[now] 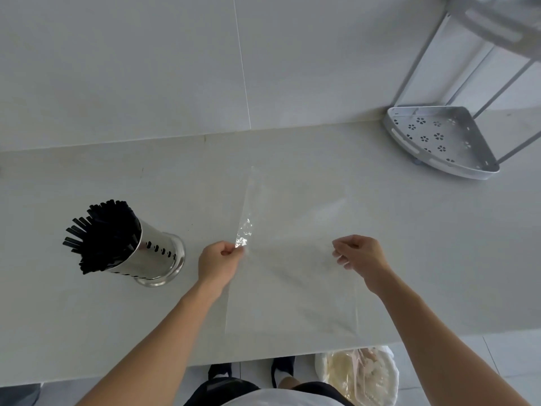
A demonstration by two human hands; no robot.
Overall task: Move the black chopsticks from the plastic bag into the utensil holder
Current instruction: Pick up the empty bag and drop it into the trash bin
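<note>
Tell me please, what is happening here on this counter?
A person holds a clear plastic bag flat over the counter, left hand and right hand each pinching an edge. The bag looks empty. The black chopsticks already stand in the steel utensil holder to the left, so the transfer seems finished.

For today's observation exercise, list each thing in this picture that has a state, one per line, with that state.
black chopsticks: standing packed in the holder, fanned out.
utensil holder: upright on the counter, full.
plastic bag: empty, flat on the counter, pinched at both sides.
left hand: fingers closed on the bag's left edge.
right hand: fingers pinching the bag's right side.
corner rack: upright, bottom shelf empty.
</note>
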